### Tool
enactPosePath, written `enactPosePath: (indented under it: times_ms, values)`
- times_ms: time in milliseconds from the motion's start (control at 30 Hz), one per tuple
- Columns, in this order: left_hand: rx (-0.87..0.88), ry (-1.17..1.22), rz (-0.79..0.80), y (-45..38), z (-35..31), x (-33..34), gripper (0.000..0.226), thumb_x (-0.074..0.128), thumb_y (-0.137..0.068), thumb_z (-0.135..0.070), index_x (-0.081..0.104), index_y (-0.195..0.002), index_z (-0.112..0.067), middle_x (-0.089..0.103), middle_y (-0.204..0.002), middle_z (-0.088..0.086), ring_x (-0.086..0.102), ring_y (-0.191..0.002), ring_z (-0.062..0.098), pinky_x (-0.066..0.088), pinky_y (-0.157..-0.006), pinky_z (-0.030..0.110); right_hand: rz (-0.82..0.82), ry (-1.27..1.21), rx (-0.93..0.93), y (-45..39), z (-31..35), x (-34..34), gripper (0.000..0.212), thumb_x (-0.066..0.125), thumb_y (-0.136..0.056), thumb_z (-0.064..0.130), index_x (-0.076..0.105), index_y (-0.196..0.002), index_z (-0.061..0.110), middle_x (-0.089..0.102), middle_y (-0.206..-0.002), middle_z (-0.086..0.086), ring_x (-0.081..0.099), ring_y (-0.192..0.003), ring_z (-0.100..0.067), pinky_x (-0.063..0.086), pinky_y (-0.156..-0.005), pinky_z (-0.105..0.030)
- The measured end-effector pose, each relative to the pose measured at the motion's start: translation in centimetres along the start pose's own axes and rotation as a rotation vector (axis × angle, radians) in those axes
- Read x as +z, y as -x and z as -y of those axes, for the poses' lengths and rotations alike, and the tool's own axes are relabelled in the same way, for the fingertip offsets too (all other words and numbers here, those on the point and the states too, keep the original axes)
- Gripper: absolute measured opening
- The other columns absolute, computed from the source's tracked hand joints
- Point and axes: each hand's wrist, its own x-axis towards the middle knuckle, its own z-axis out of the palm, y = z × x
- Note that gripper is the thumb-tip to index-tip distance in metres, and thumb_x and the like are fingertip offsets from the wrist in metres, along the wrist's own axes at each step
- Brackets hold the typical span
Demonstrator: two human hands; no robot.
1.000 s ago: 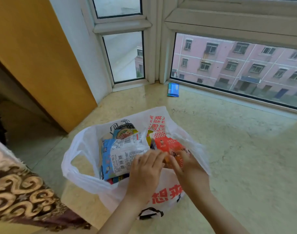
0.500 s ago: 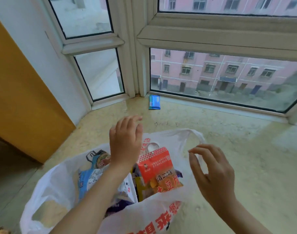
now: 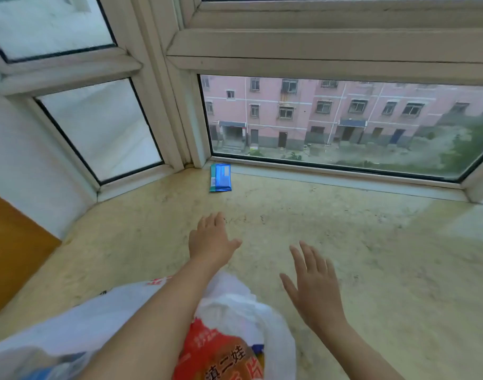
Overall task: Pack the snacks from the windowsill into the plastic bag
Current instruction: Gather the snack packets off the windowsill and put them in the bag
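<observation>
A small blue snack packet [image 3: 220,177] lies flat on the marble windowsill [image 3: 372,256], against the window frame near the corner. My left hand [image 3: 211,238] stretches out over the sill towards it, fingers apart and empty, still well short of the packet. My right hand [image 3: 314,286] hovers open to the right, palm down, holding nothing. The white plastic bag [image 3: 92,325] sits at the bottom of the view under my left forearm. A red-and-orange snack pack [image 3: 221,355] shows in its mouth.
Window frames [image 3: 180,111] and glass panes close off the back and left of the sill. An orange-brown panel [image 3: 12,253] stands at the left edge. The sill runs on to the right of my hands.
Both hands left the bag's contents. My left hand has reached forward over the sill towards the blue packet, and the view has tilted up so the bag sank to the bottom.
</observation>
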Motion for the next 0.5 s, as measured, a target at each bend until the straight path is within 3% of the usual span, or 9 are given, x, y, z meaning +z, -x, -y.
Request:
enactPosePath:
  times_ms: [100,233,333,500]
  values:
    - [-0.07,0.027,0.03,-2.8,-0.1,1.9,0.088,0.046,-0.09,-0.06,0.002,-0.152,-0.016,0.005,-0.16,0.004,0.005,-0.147,0.022,0.021,-0.112,0.039,0.156,0.016,0.009,-1.5,-0.8,3.8,0.066,0.011,-0.096,0.058,0.041,-0.135,0.014,0.049,-0.14,-0.015,0.04,-0.128,-0.032,0.028,-0.1,-0.053]
    - [-0.146,0.055,0.044,-7.2,-0.6,3.6,0.092,0.044,-0.089,-0.064,-0.004,-0.152,-0.017,-0.003,-0.161,0.005,0.001,-0.147,0.022,0.018,-0.115,0.04,0.299,0.002,0.026,-3.7,-1.6,7.9,0.07,0.035,-0.082,0.061,0.045,-0.133,0.014,0.049,-0.141,-0.015,0.047,-0.127,-0.032,0.035,-0.096,-0.059]
    - [-0.166,0.072,0.03,-11.3,-0.8,4.2,0.093,0.046,-0.088,-0.064,-0.003,-0.152,-0.017,-0.003,-0.161,0.005,0.0,-0.147,0.022,0.018,-0.115,0.041,0.255,-0.012,0.04,-4.9,-1.9,9.5,0.074,0.038,-0.081,0.065,0.047,-0.138,0.019,0.038,-0.15,-0.008,0.033,-0.137,-0.027,0.018,-0.106,-0.055]
    - [-0.182,0.091,-0.009,-18.1,-1.0,5.2,0.089,0.047,-0.088,-0.063,0.0,-0.153,-0.022,-0.004,-0.161,0.008,-0.002,-0.147,0.023,0.015,-0.115,0.042,0.194,-0.009,0.075,-10.0,-2.4,10.4,0.078,0.027,-0.083,0.072,0.029,-0.148,0.029,0.014,-0.16,-0.002,0.012,-0.147,-0.021,-0.001,-0.112,-0.055]
